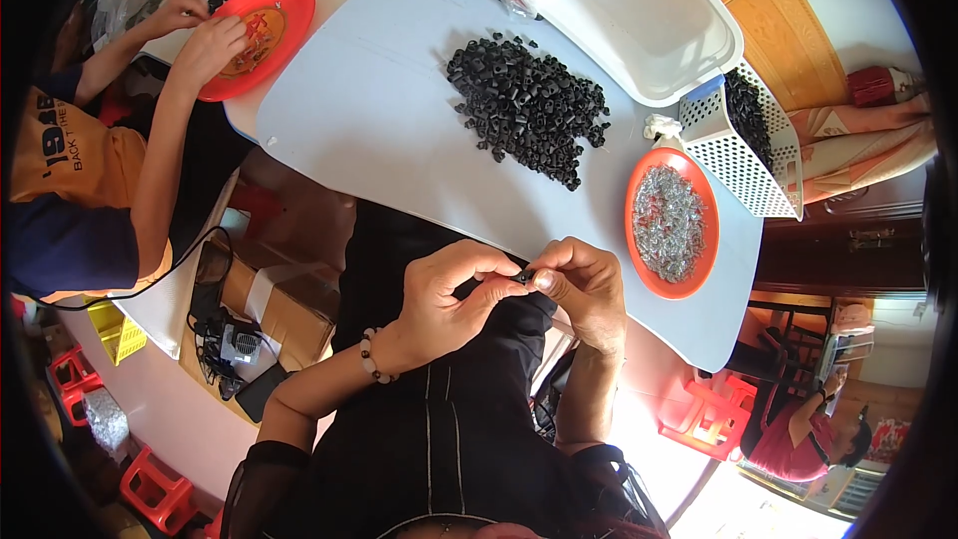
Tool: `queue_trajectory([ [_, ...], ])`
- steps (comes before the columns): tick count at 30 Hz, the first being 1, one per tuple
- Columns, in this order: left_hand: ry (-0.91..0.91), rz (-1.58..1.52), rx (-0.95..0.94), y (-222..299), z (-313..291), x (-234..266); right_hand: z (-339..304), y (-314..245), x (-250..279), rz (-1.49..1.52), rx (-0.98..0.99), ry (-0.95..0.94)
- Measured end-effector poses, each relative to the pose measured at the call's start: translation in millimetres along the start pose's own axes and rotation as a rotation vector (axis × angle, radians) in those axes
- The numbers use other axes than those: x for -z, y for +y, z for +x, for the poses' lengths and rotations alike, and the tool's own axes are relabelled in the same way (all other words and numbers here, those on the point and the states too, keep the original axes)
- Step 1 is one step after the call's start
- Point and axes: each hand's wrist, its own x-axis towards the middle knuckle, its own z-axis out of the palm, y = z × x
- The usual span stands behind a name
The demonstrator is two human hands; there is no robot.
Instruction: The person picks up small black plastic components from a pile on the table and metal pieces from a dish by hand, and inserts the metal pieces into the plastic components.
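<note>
Over the near edge of the table, my left hand (451,294) and my right hand (584,291) meet, fingertips pinched together. Between them sits a small black plastic part (524,276), gripped from both sides. Anything else the right fingertips may hold is too small to make out. Beyond my hands, a heap of small black plastic parts (529,105) lies on the pale table. To the right of it stands an orange-red plate (633,230) filled with tiny clear, shiny pieces (671,225).
A white tub (629,20) and a white perforated basket (733,155) of black parts stand at the far right. On the left, a co-worker's hands (205,45) are over a red plate (297,5). Red stools (709,417) and a cardboard box (299,309) stand lower down.
</note>
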Motion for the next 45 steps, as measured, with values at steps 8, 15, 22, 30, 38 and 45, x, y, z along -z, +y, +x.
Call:
queue_trajectory([
  [8, 0.092, -0.070, 0.076, -14, -5, -8, -1, -1, -12, -0.092, -0.004, 0.060],
  [15, 0.075, -0.098, 0.131, -20, -3, -11, 2, -5, -6, -0.185, -0.030, 0.081],
  [22, 0.080, -0.206, 0.151, -13, 5, -14, 21, -68, 52, -0.555, 0.343, 0.403],
  [30, 0.044, -0.223, 0.193, -23, -1, -9, 77, -148, 147, -1.398, 0.464, 0.891],
  [38, 0.014, -0.206, 0.228, -23, 0, -6, 120, -70, 67, -1.190, 0.440, 0.290],
  [45, 0.022, -0.221, 0.236, -28, -1, -3, 146, -55, 50, -1.389, 0.556, 0.272],
])
